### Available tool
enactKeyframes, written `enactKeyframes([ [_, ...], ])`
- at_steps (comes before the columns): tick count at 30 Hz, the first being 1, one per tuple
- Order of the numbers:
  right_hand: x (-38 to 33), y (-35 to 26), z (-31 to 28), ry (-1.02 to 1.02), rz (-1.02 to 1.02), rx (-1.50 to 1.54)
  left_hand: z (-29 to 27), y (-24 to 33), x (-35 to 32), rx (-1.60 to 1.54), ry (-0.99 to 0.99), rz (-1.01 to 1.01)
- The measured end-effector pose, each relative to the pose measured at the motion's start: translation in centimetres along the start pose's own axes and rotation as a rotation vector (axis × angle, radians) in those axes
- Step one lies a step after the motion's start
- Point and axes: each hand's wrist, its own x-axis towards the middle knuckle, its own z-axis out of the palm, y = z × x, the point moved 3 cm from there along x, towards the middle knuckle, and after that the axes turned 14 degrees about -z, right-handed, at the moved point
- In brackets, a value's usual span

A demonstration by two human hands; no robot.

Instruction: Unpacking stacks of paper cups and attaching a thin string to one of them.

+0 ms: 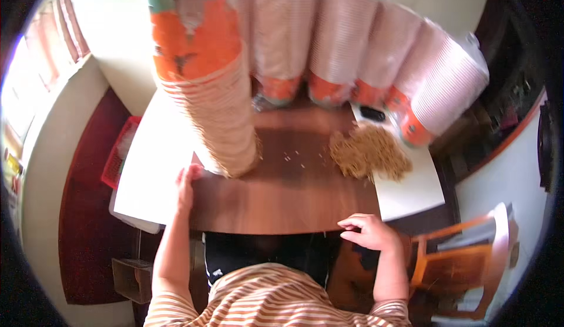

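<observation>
The left hand (185, 187) lies flat and open, fingers stretched along the table toward the foot of the tall stack of paper cups (207, 86), its fingertips just beside the bottom cup and holding nothing. The right hand (371, 231) rests at the near table edge, at about five o'clock from the stack, fingers loosely curled and empty. The stack itself stands on the brown table (282, 198) left of centre and leans toward the camera, orange-printed cup on top. To steady such a lean well, I judge the open palm should press low against the base while the free hand comes up to brace the middle, moving slowly so the nested cups do not slide apart. At three o'clock from the stack's foot lies a heap of tan stick-like pieces (369, 153), with a few strays scattered between. Behind, at twelve to two o'clock, more cup stacks in clear wrapping (376, 51) lean in a row. A white board (411, 189) lies under the heap's right side, and an orange chair (464, 256) stands at four o'clock.
</observation>
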Motion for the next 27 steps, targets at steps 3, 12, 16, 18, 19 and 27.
enactKeyframes([
  [3,4.7,-1.6,1.6,0.062,-0.044,0.099,0.2,0.1,-1.7,0.006,-0.04,-0.043],
  [12,21.4,-3.6,-7.6,0.242,-0.162,0.232,1.1,3.3,-3.0,0.259,0.106,0.083],
  [16,26.5,-6.0,-13.2,0.441,-0.445,0.033,1.6,2.3,-2.7,0.324,0.146,0.113],
  [18,27.8,-7.4,-15.0,0.482,-0.445,-0.039,1.9,2.5,-2.5,0.409,0.156,0.133],
  [19,28.4,-8.2,-15.8,0.52,-0.439,-0.094,2.1,2.9,-2.2,0.403,0.161,0.139],
  [27,28.7,-16.0,-26.9,0.759,-0.652,-0.249,0.6,3.5,-0.2,0.137,0.013,-0.517],
])
